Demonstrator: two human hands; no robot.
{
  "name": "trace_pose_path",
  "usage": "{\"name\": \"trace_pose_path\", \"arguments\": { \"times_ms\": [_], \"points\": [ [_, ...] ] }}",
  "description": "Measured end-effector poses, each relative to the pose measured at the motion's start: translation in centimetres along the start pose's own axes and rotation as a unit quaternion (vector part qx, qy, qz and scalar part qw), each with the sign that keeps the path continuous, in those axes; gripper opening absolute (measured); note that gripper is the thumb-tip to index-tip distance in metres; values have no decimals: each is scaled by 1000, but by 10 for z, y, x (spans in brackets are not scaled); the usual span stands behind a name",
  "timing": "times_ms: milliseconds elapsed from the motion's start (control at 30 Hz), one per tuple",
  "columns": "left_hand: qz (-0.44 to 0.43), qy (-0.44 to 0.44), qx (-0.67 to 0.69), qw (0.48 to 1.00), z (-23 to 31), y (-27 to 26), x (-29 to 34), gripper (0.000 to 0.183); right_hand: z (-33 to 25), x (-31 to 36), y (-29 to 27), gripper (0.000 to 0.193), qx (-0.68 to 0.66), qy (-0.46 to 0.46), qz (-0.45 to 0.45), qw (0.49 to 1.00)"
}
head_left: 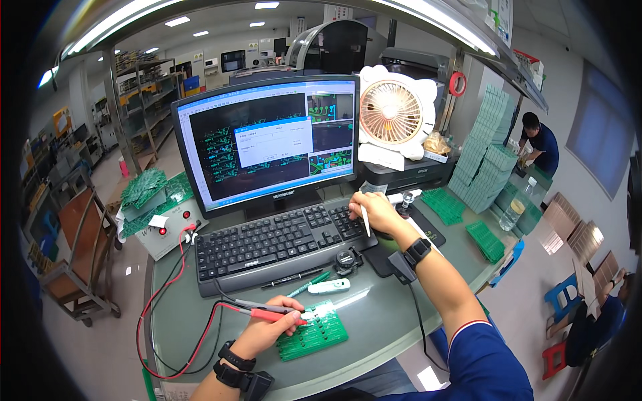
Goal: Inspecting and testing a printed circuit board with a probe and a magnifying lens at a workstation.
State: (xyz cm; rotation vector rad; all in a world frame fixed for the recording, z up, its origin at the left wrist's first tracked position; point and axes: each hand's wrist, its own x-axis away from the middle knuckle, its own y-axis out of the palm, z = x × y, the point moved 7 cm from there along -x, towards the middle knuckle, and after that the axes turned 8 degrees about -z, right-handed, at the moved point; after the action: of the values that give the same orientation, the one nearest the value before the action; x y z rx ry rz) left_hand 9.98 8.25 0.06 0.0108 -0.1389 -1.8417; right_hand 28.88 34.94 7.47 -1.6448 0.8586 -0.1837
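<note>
While the left hand is closed around a red test probe with a red lead, its tip sits on the small green rectangular circuit board lying flat on the grey-green bench top, near the front edge. A second, black probe lies just beside the red one, close to the same hand; whether the fingers grip it too, cannot tell. Red and black leads loop left across the bench to a pale grey tester box with red buttons, which has green boards stacked on top. Right hand is up at the right end of the black computer keyboard, fingers curled around a thin white pen-like stick pointing down, hand over the number-pad keys. Black wrist device on the right wrist, black bands on the left wrist. Between keyboard and board: a black pen, a green pen, a white flat marker-like tool, and a small round black object. Black-framed monitor behind the keyboard shows a dark board layout with a light dialog window open. Pale pink desk fan stands to the monitor's right on a black printer. Tall stacks of green boards sit at the far right of the bench, more green boards flat beside them. Another person in dark blue is bent over further right.
</note>
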Motion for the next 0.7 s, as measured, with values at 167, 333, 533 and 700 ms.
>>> {"name": "trace_pose_path", "arguments": {
  "times_ms": [167, 333, 533, 700],
  "points": [
    [-3, -2, -6, 1000, 2, 1, 1, 21, 9, -3, 8, 18, -34, 40, -16, 998],
    [-4, -3, -3, 1000, 1, -1, -2, 21, 13, -12, 7, 17, -136, 31, 20, 990],
    [2, -7, -22, 1000, 3, -1, 2, 22, 3, -11, 17, 16, -87, 1, -33, 996],
    [-14, -1, -9, 1000, 2, 2, -2, 22, 20, -6, 10, 15, -16, 74, 26, 997]
  ]
}}
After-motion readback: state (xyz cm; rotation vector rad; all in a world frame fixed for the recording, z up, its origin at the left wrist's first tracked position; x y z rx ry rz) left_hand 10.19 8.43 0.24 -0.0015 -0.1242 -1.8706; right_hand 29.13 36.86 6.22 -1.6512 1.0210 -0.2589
